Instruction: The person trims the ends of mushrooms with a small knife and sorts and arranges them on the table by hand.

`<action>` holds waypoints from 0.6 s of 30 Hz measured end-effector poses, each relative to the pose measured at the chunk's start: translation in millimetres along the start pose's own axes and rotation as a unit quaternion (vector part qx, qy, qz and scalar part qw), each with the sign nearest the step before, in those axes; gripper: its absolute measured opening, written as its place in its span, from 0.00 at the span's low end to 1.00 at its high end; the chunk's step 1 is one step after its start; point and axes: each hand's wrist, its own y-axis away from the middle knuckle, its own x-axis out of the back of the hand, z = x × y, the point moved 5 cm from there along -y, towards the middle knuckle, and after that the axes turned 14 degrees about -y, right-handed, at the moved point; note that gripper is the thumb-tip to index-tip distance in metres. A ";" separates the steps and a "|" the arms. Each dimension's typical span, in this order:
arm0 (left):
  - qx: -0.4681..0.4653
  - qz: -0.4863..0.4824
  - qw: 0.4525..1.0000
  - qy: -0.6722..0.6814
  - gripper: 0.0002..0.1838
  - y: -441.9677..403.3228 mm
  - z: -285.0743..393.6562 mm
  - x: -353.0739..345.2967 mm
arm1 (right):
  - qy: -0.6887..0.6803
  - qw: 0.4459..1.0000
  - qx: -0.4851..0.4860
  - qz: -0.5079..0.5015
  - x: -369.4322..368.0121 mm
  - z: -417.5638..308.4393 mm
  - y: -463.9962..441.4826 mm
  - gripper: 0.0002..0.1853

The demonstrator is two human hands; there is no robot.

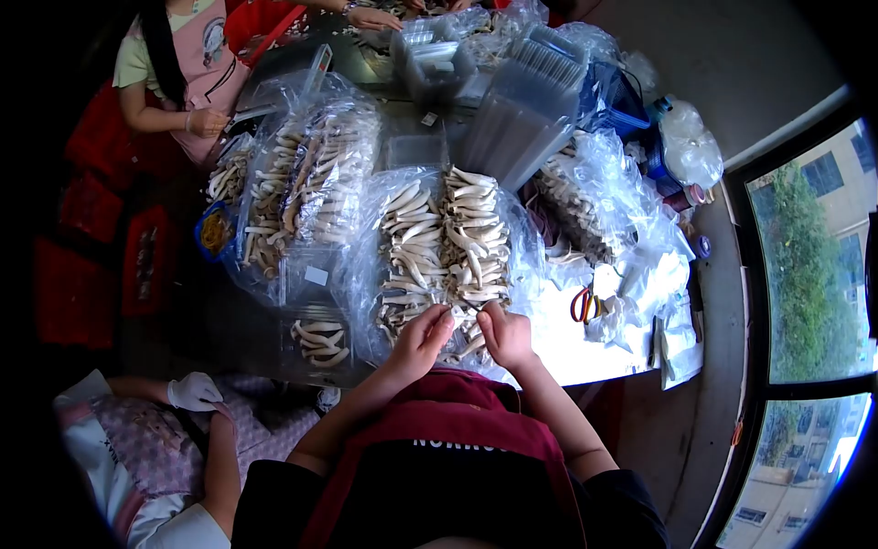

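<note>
Long pale mushrooms (416, 242) lie in two rows on clear plastic film in front of me. At the near end of these rows, my left hand (425, 340) has its fingers closed on a small pale piece, perhaps a mushroom. My right hand (504, 337) is just to the right, fingers pinched at the same spot; what it grips is too small to make out. A few mushrooms (320, 342) lie in a tray at the left near edge.
Clear tray stacks (526, 114) stand at the back. Bagged mushrooms (315, 174) lie left, more (590, 197) right. Colourful scissors (583, 305) lie right of my hands. A co-worker in a pink apron (206, 69) stands back left; another person's gloved hand (195, 392) is near left.
</note>
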 end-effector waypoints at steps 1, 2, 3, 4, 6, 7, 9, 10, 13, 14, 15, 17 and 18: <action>0.033 0.004 0.996 0.079 0.12 2.0 2.2 3.6 | -0.007 0.999 -0.047 0.011 -1.2 19.7 1.9 0.15; 0.034 0.006 0.996 0.079 0.12 3.7 7.5 8.2 | -0.014 0.995 -0.094 0.021 -3.4 43.4 6.9 0.15; 0.039 -0.027 0.990 0.136 0.14 2.9 13.0 10.1 | -0.066 0.987 -0.135 0.055 -1.2 52.4 9.9 0.16; 0.041 -0.059 0.979 0.192 0.15 0.5 16.0 10.4 | -0.065 0.988 -0.131 0.052 -2.3 55.9 10.4 0.16; 0.065 -0.072 0.963 0.253 0.17 -2.6 8.5 8.8 | -0.137 0.980 -0.133 0.055 -1.9 51.2 15.1 0.18; 0.084 -0.113 0.922 0.361 0.17 -4.1 8.7 4.4 | -0.176 0.976 -0.117 0.045 0.9 36.0 11.6 0.18; 0.106 -0.176 0.832 0.515 0.18 -7.1 12.1 -1.3 | -0.307 0.950 -0.049 0.040 2.7 11.6 2.1 0.16; 0.107 -0.176 0.832 0.515 0.18 -9.2 9.9 -1.1 | -0.358 0.933 -0.039 0.029 6.1 -2.8 -3.1 0.16; 0.109 -0.254 0.763 0.584 0.20 -9.5 7.5 -8.5 | -0.528 0.842 -0.107 0.005 10.8 -29.2 -14.9 0.16; 0.111 -0.252 0.763 0.584 0.20 -9.6 9.4 -9.2 | -0.581 0.805 -0.121 -0.008 13.5 -38.4 -18.8 0.18; 0.144 -0.231 0.781 0.562 0.20 -9.3 8.6 -10.9 | -0.580 0.807 -0.107 -0.027 12.4 -39.6 -22.2 0.19; 0.192 -0.205 0.794 0.540 0.20 -6.8 -3.7 -13.6 | -0.580 0.808 -0.093 -0.049 9.8 -42.0 -26.7 0.19; 0.194 -0.201 0.793 0.541 0.20 -5.2 -8.3 -14.2 | -0.592 0.796 -0.105 -0.066 6.3 -44.6 -26.9 0.18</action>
